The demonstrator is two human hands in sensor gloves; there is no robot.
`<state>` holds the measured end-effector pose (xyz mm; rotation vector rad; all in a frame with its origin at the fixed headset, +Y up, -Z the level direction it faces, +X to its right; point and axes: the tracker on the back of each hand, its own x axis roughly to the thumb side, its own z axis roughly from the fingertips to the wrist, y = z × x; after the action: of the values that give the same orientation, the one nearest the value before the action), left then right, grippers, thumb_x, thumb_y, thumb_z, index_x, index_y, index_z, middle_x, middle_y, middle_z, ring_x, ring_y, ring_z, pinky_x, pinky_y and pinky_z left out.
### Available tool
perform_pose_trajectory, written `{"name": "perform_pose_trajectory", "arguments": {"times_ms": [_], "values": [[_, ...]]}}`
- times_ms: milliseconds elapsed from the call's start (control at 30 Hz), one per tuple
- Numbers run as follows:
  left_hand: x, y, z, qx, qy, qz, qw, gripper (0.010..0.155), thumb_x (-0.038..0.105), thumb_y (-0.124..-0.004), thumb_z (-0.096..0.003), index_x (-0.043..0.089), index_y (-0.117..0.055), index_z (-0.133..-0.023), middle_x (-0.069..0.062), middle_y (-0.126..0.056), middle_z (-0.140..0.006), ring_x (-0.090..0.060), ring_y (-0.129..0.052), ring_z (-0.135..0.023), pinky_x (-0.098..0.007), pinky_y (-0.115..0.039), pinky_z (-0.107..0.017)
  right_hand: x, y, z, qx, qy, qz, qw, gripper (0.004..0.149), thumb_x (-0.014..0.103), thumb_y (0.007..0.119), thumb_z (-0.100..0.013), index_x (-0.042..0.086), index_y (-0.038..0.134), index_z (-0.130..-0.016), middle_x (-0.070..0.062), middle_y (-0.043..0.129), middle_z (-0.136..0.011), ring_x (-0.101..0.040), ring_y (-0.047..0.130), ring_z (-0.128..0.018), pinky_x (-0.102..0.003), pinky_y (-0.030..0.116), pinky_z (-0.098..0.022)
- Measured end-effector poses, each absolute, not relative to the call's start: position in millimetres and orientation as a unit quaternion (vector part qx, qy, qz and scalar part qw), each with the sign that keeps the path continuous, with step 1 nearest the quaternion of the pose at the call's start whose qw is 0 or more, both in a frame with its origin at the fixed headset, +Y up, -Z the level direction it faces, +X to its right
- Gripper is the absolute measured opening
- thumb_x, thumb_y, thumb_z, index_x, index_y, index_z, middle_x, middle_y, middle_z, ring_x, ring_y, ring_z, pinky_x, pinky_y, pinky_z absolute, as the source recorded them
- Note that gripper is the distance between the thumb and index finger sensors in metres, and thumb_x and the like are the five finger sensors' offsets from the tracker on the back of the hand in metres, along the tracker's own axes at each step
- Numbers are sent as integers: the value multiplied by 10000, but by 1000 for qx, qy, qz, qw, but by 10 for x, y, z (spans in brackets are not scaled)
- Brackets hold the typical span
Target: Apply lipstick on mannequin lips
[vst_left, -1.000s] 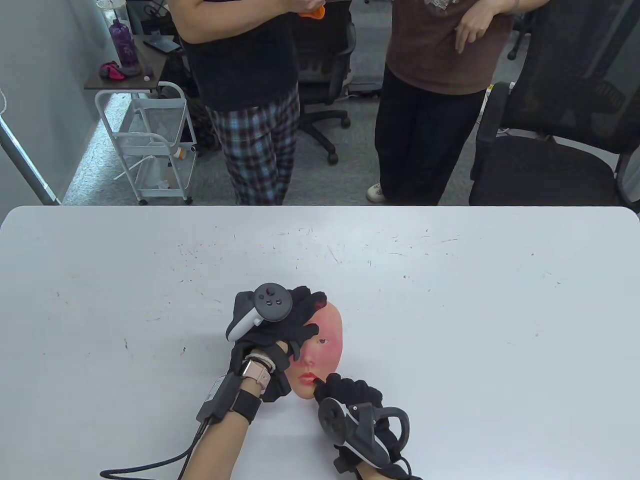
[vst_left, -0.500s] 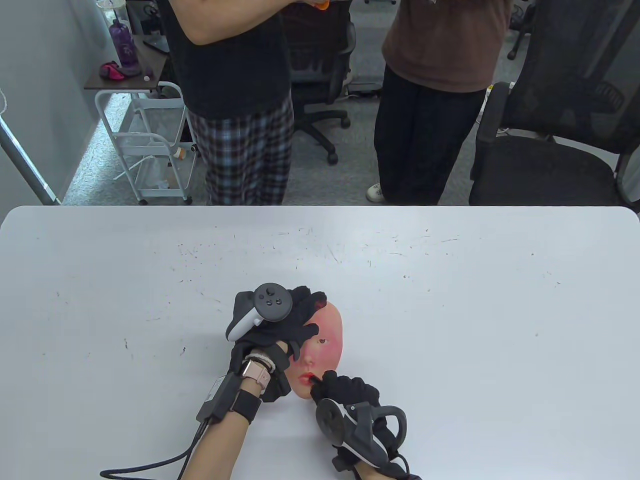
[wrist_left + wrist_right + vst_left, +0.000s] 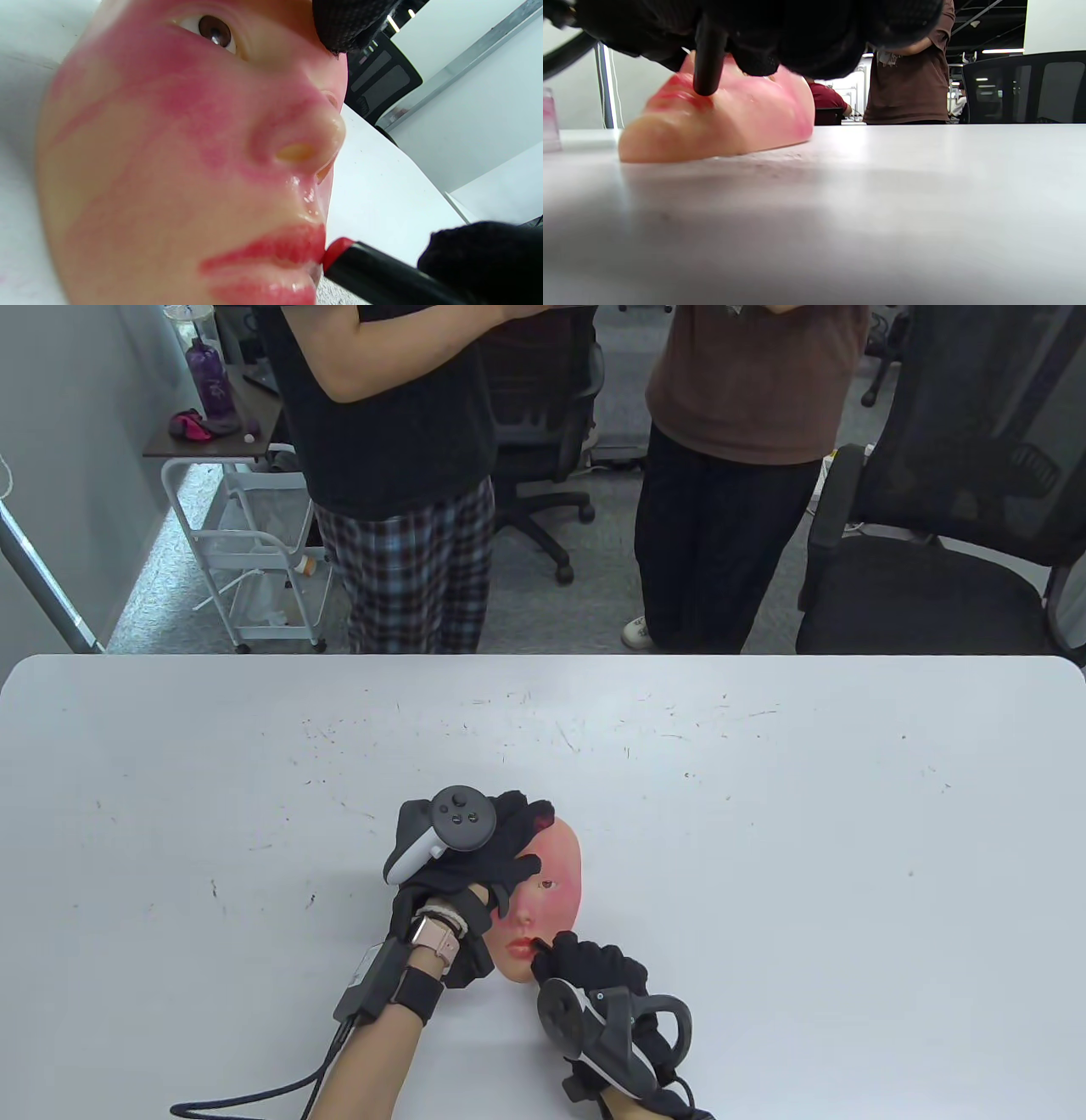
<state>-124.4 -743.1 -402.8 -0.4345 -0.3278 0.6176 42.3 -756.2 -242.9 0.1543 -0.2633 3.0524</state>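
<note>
A flesh-coloured mannequin face [image 3: 547, 899] with pink-smeared cheeks lies face up on the white table [image 3: 764, 831]. My left hand [image 3: 488, 857] rests on its left side and forehead and holds it still. My right hand [image 3: 594, 967] grips a black lipstick [image 3: 382, 275]. Its red tip touches the corner of the red lips [image 3: 280, 250]. In the right wrist view the lipstick tube [image 3: 708, 55] points down onto the lips of the face [image 3: 734, 114] from under my gloved fingers [image 3: 806, 34].
Two people [image 3: 399, 466] [image 3: 730, 466] stand just beyond the table's far edge. A black office chair [image 3: 942, 526] is at the right, a white cart [image 3: 254, 551] at the left. A cable [image 3: 254, 1094] trails from my left wrist.
The lipstick tip has shifted slightly along the lips; my right hand moved a little. My left hand and the face have not moved. The people behind shifted.
</note>
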Motion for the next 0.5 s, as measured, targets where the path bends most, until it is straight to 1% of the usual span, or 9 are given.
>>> {"name": "perform_pose_trajectory", "arguments": {"times_ms": [67, 133, 200, 300, 367, 433, 500], "values": [[-1243, -7431, -4028, -212, -160, 301, 916, 702, 423, -721, -538, 507, -373, -1142, 95, -164, -1229, -242, -110, -1127, -507, -189, -839, 416, -7565, -2422, 66, -77, 994, 42, 516, 522, 715, -436, 154, 892, -752, 79, 914, -326, -147, 937, -297, -379, 814, -290], [-1244, -7432, -4028, -212, -160, 302, 916, 704, 424, -721, -538, 507, -371, -1143, 97, -162, -1229, -242, -109, -1127, -507, -188, -839, 407, -7554, -2406, 70, -89, 992, 48, 515, 524, 712, -435, 159, 893, -750, 81, 915, -324, -144, 938, -295, -377, 815, -289], [-1243, -7432, -4027, -213, -160, 301, 916, 703, 424, -720, -539, 507, -369, -1143, 96, -162, -1229, -242, -110, -1127, -508, -188, -839, 403, -7553, -2406, 75, -85, 991, 64, 515, 525, 714, -432, 158, 897, -744, 82, 915, -316, -144, 938, -287, -376, 816, -283], [-1243, -7432, -4028, -213, -160, 301, 916, 703, 425, -720, -539, 510, -369, -1141, 97, -160, -1229, -241, -109, -1127, -507, -187, -839, 425, -7557, -2423, 67, -79, 992, 68, 516, 524, 720, -429, 154, 901, -739, 79, 916, -310, -147, 938, -280, -379, 815, -278], [-1244, -7432, -4028, -213, -160, 301, 916, 702, 425, -720, -539, 508, -370, -1142, 98, -162, -1229, -241, -109, -1127, -507, -187, -839, 445, -7573, -2440, 55, -62, 995, 46, 515, 523, 725, -429, 152, 899, -742, 78, 914, -312, -147, 937, -285, -379, 814, -282], [-1244, -7432, -4029, -214, -160, 302, 915, 702, 425, -720, -539, 510, -370, -1142, 98, -161, -1229, -240, -108, -1127, -506, -186, -840, 438, -7567, -2424, 63, -68, 995, 46, 515, 524, 720, -437, 153, 892, -750, 80, 912, -323, -144, 935, -296, -378, 813, -291], [-1244, -7432, -4030, -214, -161, 303, 915, 705, 425, -721, -538, 510, -369, -1142, 97, -163, -1229, -240, -109, -1127, -507, -188, -839, 392, -7549, -2393, 80, -95, 991, 50, 516, 526, 720, -430, 158, 894, -748, 80, 913, -320, -145, 936, -294, -377, 813, -291]]}}
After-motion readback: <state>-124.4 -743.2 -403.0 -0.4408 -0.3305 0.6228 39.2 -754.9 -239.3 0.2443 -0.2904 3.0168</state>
